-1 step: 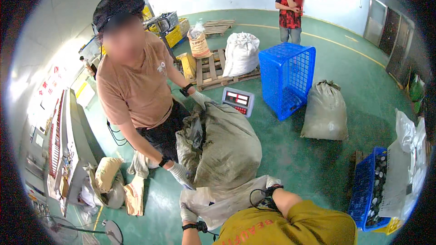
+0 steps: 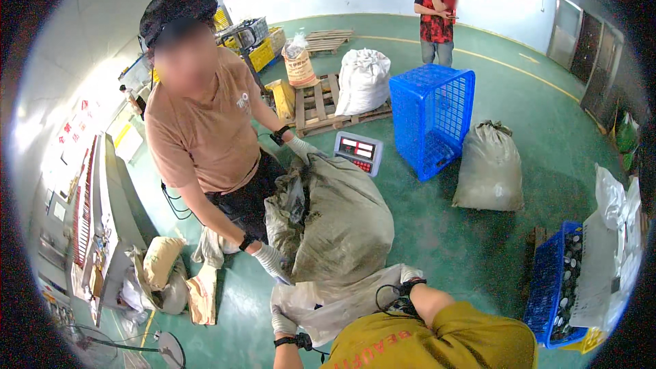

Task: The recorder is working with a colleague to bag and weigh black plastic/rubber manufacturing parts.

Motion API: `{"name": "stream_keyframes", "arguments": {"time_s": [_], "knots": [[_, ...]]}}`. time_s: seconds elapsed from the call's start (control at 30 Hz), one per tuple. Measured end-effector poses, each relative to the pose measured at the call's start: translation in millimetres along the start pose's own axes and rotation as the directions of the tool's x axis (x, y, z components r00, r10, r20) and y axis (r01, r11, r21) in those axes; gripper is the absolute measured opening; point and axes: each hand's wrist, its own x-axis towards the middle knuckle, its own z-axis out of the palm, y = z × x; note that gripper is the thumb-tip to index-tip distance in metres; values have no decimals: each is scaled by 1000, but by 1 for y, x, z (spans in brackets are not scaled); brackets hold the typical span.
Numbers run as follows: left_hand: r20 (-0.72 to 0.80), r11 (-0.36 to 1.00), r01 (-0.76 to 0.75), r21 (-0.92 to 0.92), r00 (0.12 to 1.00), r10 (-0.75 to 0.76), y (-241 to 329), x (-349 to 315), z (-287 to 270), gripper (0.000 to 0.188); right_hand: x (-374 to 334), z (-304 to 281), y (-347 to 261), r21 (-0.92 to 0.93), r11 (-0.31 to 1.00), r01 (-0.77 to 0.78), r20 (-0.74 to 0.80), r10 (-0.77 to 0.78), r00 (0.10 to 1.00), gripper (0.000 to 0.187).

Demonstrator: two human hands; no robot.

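Observation:
Both my hands wear white gloves and grip the rim of a pale, translucent sack point(image 2: 352, 301) in front of me. My left hand point(image 2: 282, 321) holds its left edge, and my right hand point(image 2: 410, 275) closes on the right edge. Right beyond it, touching the pale sack, stands a large, bulging grey-beige woven sack point(image 2: 348, 215) with a dark, crumpled opening on its left. Across from me, a co-worker in a brown T-shirt has one gloved hand point(image 2: 307, 148) on top of the woven sack and the other point(image 2: 272, 263) at its lower left side.
Behind the sack is a scale display point(image 2: 358, 153). To the right stand a tipped blue crate point(image 2: 417, 116) and a tied sack point(image 2: 489, 171). A blue basket point(image 2: 547, 301) of dark pieces sits at lower right, and a pallet point(image 2: 316, 111) with sacks stands behind. Another person point(image 2: 436, 14) stands far back.

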Motion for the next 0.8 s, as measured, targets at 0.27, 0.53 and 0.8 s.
{"name": "stream_keyframes", "arguments": {"time_s": [0.27, 0.53, 0.8], "knots": [[-69, 1000, -8, 8, 998, 9, 1, -2, 11, 56, 3, 1, 2, 6, 1000, -3, -8, 3, 1000, 38], [9, 997, 80, -12, 997, -80, 3, 6, -8, 51, 3, -3, -5, -1, 1000, 13, -13, -13, 1000, 38], [59, 996, 68, -54, 996, -64, -2, 12, -5, 48, -3, -9, 0, -1, 1000, -4, -21, 4, 1000, 38]]}}
